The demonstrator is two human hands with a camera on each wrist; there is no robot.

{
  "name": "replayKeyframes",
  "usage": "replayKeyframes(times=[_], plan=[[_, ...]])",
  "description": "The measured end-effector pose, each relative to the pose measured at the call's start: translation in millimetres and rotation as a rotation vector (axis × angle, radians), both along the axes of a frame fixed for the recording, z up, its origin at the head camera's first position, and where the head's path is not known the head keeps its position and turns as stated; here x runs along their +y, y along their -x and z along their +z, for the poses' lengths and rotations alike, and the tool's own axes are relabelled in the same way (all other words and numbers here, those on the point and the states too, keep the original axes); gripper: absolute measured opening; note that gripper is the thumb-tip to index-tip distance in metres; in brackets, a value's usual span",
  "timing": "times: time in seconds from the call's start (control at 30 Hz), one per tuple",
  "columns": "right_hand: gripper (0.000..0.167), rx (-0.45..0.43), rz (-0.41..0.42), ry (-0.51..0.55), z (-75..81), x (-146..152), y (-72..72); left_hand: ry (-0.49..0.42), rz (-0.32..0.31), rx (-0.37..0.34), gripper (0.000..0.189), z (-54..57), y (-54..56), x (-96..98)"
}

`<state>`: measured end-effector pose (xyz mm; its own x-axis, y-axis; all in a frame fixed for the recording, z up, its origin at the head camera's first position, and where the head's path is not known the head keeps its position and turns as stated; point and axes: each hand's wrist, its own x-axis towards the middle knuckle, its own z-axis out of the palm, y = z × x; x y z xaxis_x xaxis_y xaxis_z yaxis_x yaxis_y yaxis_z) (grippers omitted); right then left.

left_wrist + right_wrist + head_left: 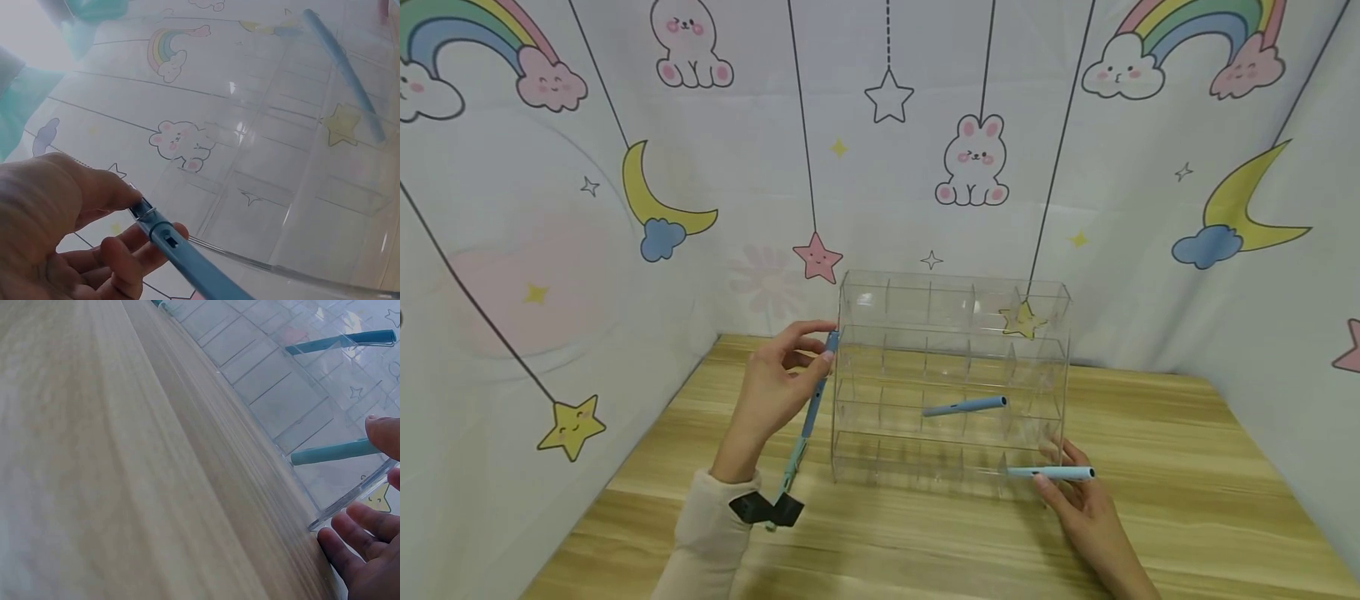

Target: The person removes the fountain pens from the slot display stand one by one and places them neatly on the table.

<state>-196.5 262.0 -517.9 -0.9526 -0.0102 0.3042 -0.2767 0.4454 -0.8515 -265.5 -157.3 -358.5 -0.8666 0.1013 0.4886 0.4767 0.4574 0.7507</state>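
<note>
In the head view my left hand (775, 379) is at the left side of a clear plastic rack (951, 437) with several tiers of small compartments. Its thumb and fingers pinch a blue pen (194, 262) near the clip end. My right hand (1086, 500) rests at the rack's lower right corner, fingers loosely bent along the side panel. The right thumb lies close to a pale blue pen (1052, 472) in the bottom tier; whether it touches the pen I cannot tell. Another blue pen (964, 407) sticks out of the tier above.
A light green pen-like thing (792, 471) shows below the left hand's pen, partly behind a black piece (767, 507) at the left wrist. The rack stands on a wood-grain table (910, 550). White curtains (880, 192) with cartoon prints enclose the back and sides.
</note>
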Motion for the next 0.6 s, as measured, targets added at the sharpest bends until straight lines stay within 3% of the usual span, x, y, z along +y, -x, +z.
replayKeyframes(times=[0.37,0.6], plan=[[0.065,-0.011,0.004,0.015,-0.4,0.3,-0.2,0.032,0.008,-0.040,0.037,3.3,-1.6,-5.8],[0.066,-0.007,0.001,0.013,0.7,-0.2,-0.7,0.102,0.023,-0.064,0.037,3.8,-0.3,-15.2]])
